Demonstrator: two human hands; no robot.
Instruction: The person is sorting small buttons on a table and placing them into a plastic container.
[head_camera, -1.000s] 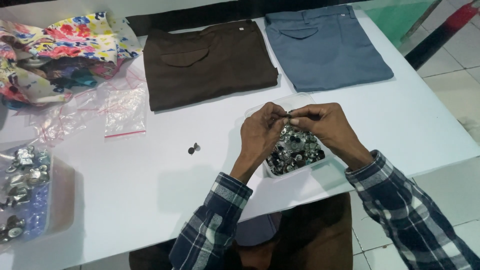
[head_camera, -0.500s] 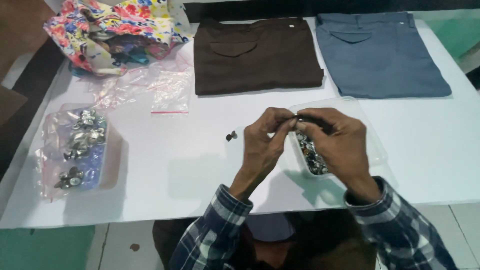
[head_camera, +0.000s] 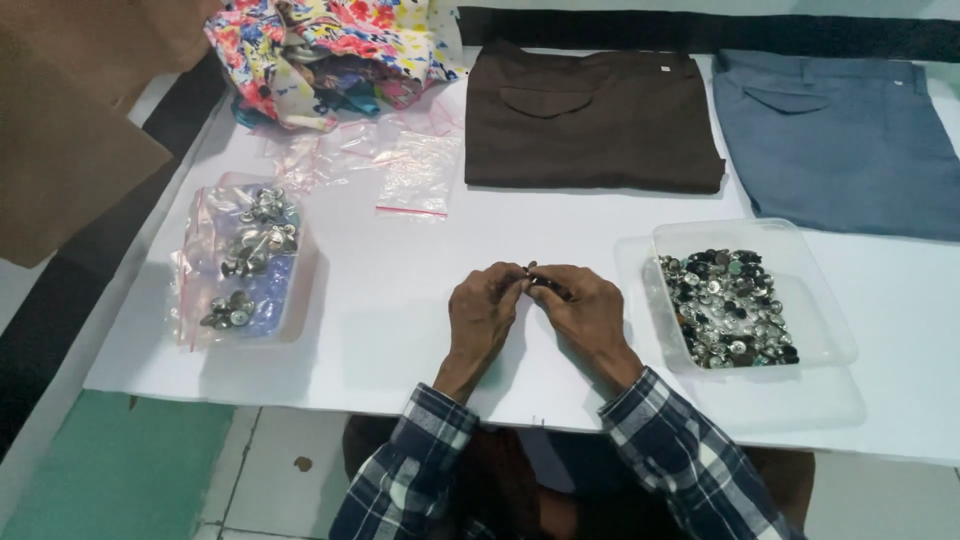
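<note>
Grip: your left hand (head_camera: 485, 312) and right hand (head_camera: 590, 310) meet fingertip to fingertip, pinched narrow on a small dark metal button (head_camera: 537, 283) held just above the table.
Advice: keep both wrists low and the piece between the pads.
Supply: the clear tray of buttons (head_camera: 750, 235) sits just right of your right hand.
Surface: white table (head_camera: 400, 330), brown trousers (head_camera: 590, 120) and blue trousers (head_camera: 840, 140) folded at the far edge.
Room: tiled floor below.

Bare table (head_camera: 400, 330) lies open around my 2 hands, hemmed by the clear button tray (head_camera: 820, 330) just right, the bagged tray (head_camera: 290, 310) left, and brown trousers (head_camera: 590, 120) ahead.
</note>
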